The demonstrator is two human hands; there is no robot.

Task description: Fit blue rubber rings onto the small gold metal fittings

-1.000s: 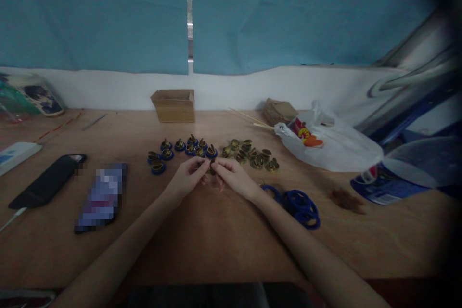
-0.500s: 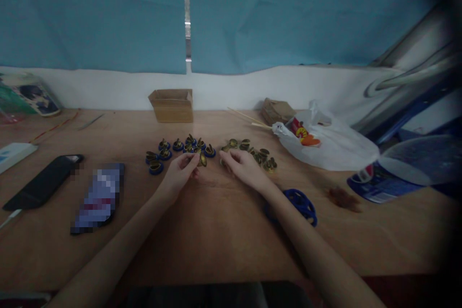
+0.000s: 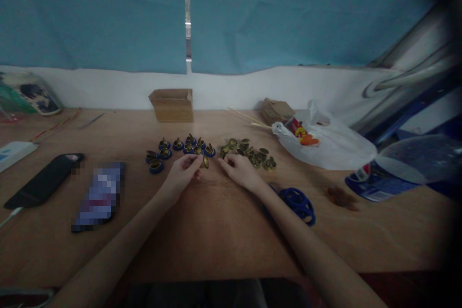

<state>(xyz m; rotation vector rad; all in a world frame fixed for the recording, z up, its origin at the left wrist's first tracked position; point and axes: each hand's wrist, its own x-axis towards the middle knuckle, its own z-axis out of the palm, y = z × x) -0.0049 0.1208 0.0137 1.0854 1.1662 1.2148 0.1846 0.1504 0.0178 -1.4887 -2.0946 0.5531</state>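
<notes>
Between its thumb and fingers, my left hand pinches a small brass-coloured piece. Just to the right, my right hand is closed near the front of a group of loose brass-coloured pieces; whether anything is in its fingertips is too small to tell. Several brass pieces seated on blue rings stand behind and left of my left hand. A pile of blue rings lies beside my right forearm.
An open cardboard box stands at the back. Rightward are a crumpled brown package, a white plastic bag and a lying bottle. A black phone and a blurred bluish item lie left.
The piece in my left hand has turned and now looks narrower. My right hand has shifted slightly, with its fingertips a little lower and nearer to me.
</notes>
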